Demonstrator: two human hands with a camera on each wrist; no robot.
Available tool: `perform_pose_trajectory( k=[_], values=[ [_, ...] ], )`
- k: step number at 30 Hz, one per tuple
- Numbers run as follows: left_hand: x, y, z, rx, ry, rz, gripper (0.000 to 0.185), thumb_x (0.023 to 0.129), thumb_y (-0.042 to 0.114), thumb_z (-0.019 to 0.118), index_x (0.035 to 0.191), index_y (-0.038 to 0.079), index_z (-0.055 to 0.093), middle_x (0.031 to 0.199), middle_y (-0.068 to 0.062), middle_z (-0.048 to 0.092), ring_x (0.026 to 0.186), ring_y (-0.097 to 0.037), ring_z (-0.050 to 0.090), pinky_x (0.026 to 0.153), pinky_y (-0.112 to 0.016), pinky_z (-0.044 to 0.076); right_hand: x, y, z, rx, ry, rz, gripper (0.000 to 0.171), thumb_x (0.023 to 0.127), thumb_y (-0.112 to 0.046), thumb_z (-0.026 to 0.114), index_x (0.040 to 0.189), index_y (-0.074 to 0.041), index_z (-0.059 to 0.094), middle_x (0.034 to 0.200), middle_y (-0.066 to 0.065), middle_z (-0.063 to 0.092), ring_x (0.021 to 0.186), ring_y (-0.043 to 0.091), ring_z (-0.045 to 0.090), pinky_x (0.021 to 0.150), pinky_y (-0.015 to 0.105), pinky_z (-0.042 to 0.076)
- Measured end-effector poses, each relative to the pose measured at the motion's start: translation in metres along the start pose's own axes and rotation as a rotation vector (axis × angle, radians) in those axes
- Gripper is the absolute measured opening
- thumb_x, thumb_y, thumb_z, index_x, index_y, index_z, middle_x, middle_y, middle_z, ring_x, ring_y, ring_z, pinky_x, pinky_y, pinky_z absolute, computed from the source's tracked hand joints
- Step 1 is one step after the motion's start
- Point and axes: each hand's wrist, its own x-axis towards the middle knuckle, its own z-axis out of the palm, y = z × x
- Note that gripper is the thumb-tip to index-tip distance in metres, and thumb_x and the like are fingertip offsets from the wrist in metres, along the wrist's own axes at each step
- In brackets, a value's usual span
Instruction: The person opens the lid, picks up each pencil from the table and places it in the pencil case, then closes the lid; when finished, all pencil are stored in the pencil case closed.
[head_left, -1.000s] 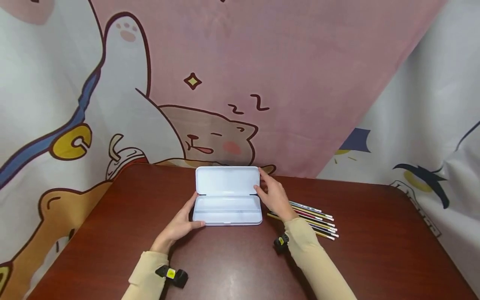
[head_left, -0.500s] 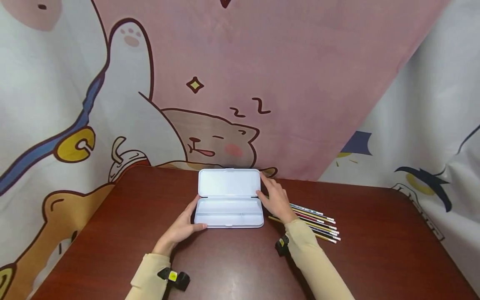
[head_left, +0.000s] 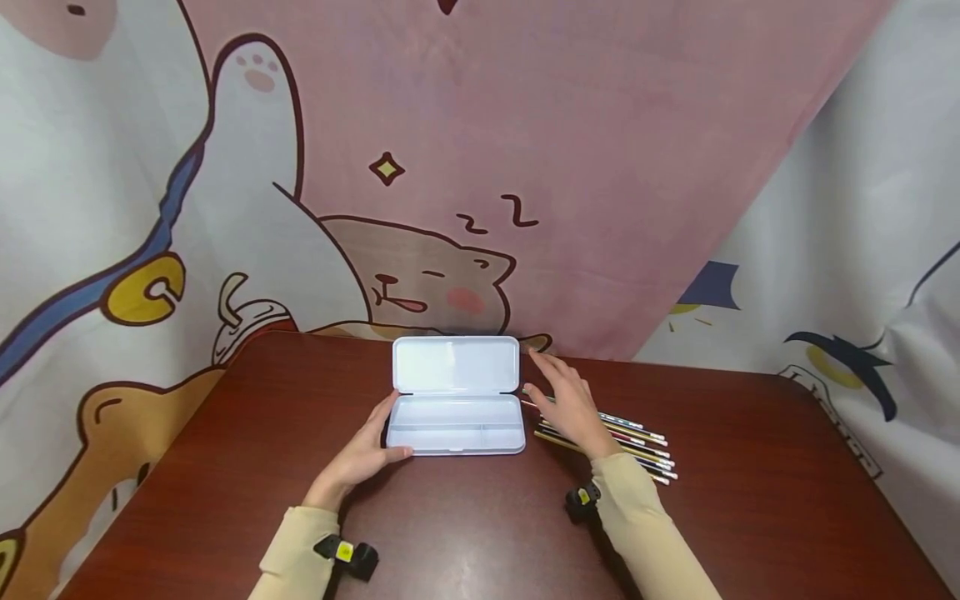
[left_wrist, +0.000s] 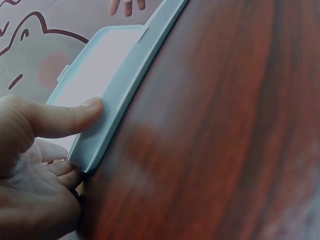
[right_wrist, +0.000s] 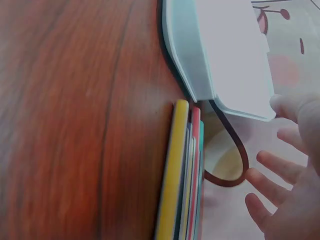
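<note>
A white pencil case (head_left: 435,410) lies with its lid (head_left: 456,364) raised at the back, showing a divided inside with nothing in it. My left hand (head_left: 358,454) holds its left end; in the left wrist view the thumb (left_wrist: 75,117) presses the front wall while the fingers go round the end, partly hidden. Just right of the case, my right hand (head_left: 570,410) is spread above the pencils (head_left: 637,442), apart from the lid in the head view. The right wrist view shows its fingers (right_wrist: 270,187) loosely extended, with nothing held.
Several pencils lie side by side on the brown table (head_left: 465,533), right of the case and partly under the right hand. Behind the table hangs a cartoon-printed cloth (head_left: 600,167), close to the raised lid. Each sleeve carries a small black wrist camera (head_left: 582,503).
My right hand has let go of the lid's right edge and moved right, over the pencils. The left hand keeps its hold on the case, and the lid stays raised.
</note>
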Motion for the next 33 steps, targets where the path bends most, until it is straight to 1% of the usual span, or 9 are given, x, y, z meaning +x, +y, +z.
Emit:
perform_pose_trajectory(
  k=[5, 11, 18, 21, 28, 33],
  values=[
    [0.001, -0.001, 0.000, -0.010, -0.010, -0.010, 0.093, 0.080, -0.001, 0.071, 0.153, -0.002, 0.012, 0.156, -0.026, 0.010, 0.142, -0.040, 0.011, 0.111, -0.058, 0.009, -0.010, 0.005, -0.011, 0.023, -0.001, 0.019, 0.057, 0.095, -0.023, 0.062, 0.146, -0.008, 0.042, 0.143, 0.020, 0.043, 0.127, 0.039, 0.039, 0.100, 0.059, 0.027],
    [0.001, 0.000, 0.000, -0.014, -0.019, -0.020, 0.094, 0.081, 0.000, 0.071, 0.153, -0.001, 0.011, 0.156, -0.025, 0.009, 0.142, -0.040, 0.010, 0.111, -0.058, 0.008, -0.022, 0.013, -0.022, -0.005, 0.016, 0.034, 0.052, 0.095, -0.021, 0.063, 0.141, -0.004, 0.049, 0.140, 0.021, 0.046, 0.125, 0.040, 0.041, 0.099, 0.060, 0.028],
    [0.001, 0.001, 0.001, -0.023, -0.018, -0.026, 0.093, 0.081, -0.002, 0.070, 0.152, -0.003, 0.011, 0.156, -0.026, 0.009, 0.142, -0.040, 0.009, 0.111, -0.058, 0.008, -0.039, 0.022, -0.036, -0.007, 0.040, 0.010, 0.044, 0.094, -0.015, 0.063, 0.135, -0.001, 0.054, 0.135, 0.024, 0.050, 0.122, 0.044, 0.043, 0.097, 0.064, 0.029],
    [0.001, 0.000, 0.001, -0.018, -0.022, -0.033, 0.094, 0.081, -0.001, 0.070, 0.153, -0.002, 0.010, 0.156, -0.025, 0.008, 0.142, -0.040, 0.009, 0.111, -0.057, 0.008, -0.046, 0.026, -0.041, -0.006, 0.035, 0.021, 0.042, 0.095, -0.014, 0.062, 0.134, 0.000, 0.055, 0.133, 0.024, 0.050, 0.122, 0.044, 0.043, 0.097, 0.064, 0.029],
    [0.002, 0.000, -0.001, -0.012, -0.037, -0.048, 0.096, 0.081, 0.003, 0.072, 0.153, 0.000, 0.009, 0.157, -0.025, 0.007, 0.143, -0.039, 0.009, 0.111, -0.058, 0.008, -0.060, 0.037, -0.053, -0.003, 0.012, 0.076, 0.041, 0.096, -0.014, 0.061, 0.133, 0.001, 0.055, 0.133, 0.024, 0.050, 0.123, 0.043, 0.042, 0.098, 0.064, 0.031],
    [0.002, 0.001, -0.002, -0.010, -0.049, -0.043, 0.096, 0.081, 0.005, 0.072, 0.153, -0.001, 0.009, 0.157, -0.024, 0.006, 0.143, -0.039, 0.008, 0.111, -0.057, 0.008, -0.068, 0.043, -0.061, -0.015, 0.029, 0.060, 0.038, 0.095, -0.011, 0.062, 0.130, 0.002, 0.057, 0.130, 0.025, 0.052, 0.120, 0.043, 0.045, 0.095, 0.063, 0.035]
  ],
)
